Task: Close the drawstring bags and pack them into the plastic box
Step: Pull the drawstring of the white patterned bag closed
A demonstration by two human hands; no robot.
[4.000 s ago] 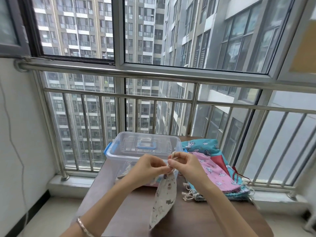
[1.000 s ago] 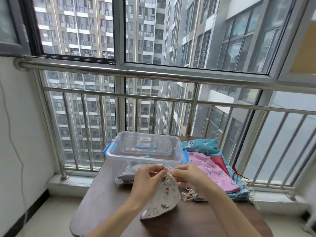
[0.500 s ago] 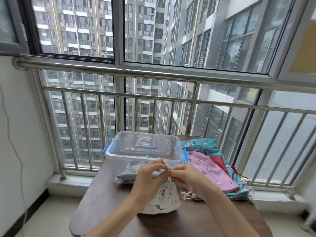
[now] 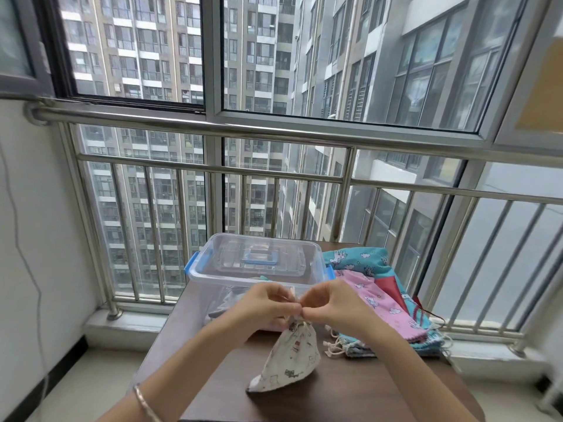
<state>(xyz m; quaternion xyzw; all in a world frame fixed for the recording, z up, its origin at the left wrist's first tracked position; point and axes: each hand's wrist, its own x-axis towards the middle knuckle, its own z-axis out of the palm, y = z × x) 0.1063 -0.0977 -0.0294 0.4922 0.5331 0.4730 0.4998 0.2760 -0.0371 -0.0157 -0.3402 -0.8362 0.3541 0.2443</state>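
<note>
A white printed drawstring bag [image 4: 289,360] hangs over the brown table [image 4: 350,400], its lower corner touching the tabletop and its neck gathered tight. My left hand [image 4: 262,306] and my right hand [image 4: 332,303] meet just above that neck, each pinching the bag's cord. Behind them stands the clear plastic box [image 4: 259,269] with blue latches, and its lid is on. Some fabric shows through the box wall. A stack of flat drawstring bags [image 4: 384,303], pink on top and teal beneath, lies to the right of the box.
A steel railing [image 4: 274,178] and window glass rise directly behind the table. The white wall [image 4: 36,239] with a thin cable is on the left. Loose cord ends [image 4: 335,348] from the stack lie near my right wrist.
Four seconds ago the bag hung long and open-necked; its neck is now cinched shut. Since half a second ago my hands lifted slightly and the bag's body rose off the table.
</note>
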